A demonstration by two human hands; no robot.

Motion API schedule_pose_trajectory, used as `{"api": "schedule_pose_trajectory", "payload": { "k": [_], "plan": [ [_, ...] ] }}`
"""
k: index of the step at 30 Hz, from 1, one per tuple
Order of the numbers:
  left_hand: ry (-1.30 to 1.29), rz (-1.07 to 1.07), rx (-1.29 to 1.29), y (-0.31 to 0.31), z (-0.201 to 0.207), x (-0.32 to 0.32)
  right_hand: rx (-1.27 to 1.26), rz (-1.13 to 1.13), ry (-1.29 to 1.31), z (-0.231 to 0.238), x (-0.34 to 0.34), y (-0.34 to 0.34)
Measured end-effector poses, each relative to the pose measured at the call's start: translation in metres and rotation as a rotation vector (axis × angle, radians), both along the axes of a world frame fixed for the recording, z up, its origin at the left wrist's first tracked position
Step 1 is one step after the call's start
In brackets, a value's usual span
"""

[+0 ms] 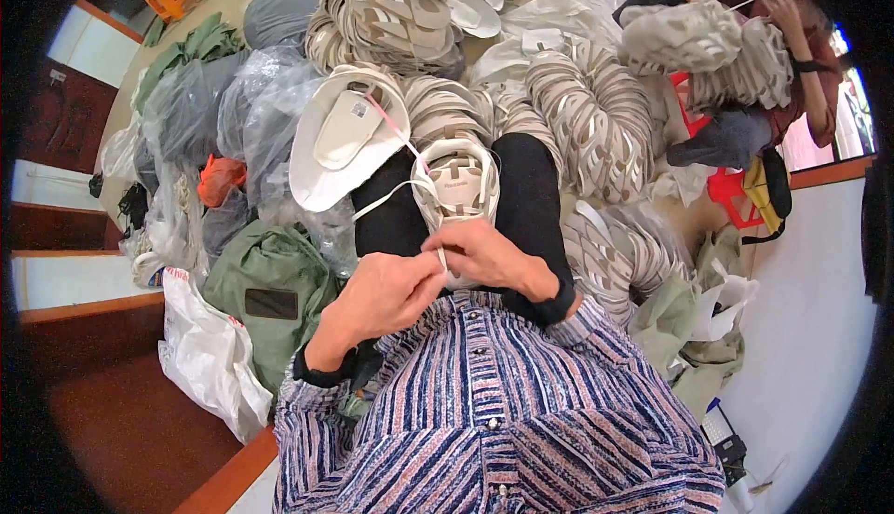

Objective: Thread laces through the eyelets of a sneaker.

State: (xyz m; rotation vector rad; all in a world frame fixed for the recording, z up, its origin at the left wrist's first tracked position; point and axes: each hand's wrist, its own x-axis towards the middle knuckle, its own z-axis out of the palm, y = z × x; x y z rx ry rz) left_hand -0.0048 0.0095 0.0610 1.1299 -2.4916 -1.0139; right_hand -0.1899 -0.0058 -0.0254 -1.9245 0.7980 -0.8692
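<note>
A beige and white shoe upper [458,188] lies across my lap, its tongue showing between the eyelet rows. Over its near end my two hands meet. My right hand [494,255] has its fingers pinched on a short bit of pale shoelace [442,259]. My left hand [386,298] is closed beside it, its fingertips touching the same spot; what lies inside its fingers is hidden. Another length of lace [384,201] loops out left of the upper, and a thin pink strand runs up from there. Just beyond my left knee rests a white upper piece [321,165] with a small label.
Bundles of stacked shoe uppers [596,114] crowd the floor ahead and to the right. Plastic-wrapped grey bundles [270,104] and a green sack [265,272] lie at left. A co-worker [792,58] sits at upper right handling uppers, near a red stool [731,199].
</note>
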Motion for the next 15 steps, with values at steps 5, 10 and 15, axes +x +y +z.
{"api": "schedule_pose_trajectory", "payload": {
  "k": [5,10,15],
  "plan": [
    [0.498,-0.385,0.377,-0.019,0.030,0.023,0.262,0.177,-0.023,0.075,-0.049,0.021],
    [0.259,-0.007,0.178,-0.066,-0.037,0.002,0.261,0.287,-0.258,0.120,-0.112,0.043],
    [0.222,-0.358,0.120,-0.082,-0.068,-0.034,0.148,0.265,-0.314,0.141,-0.149,0.059]
  ]
}}
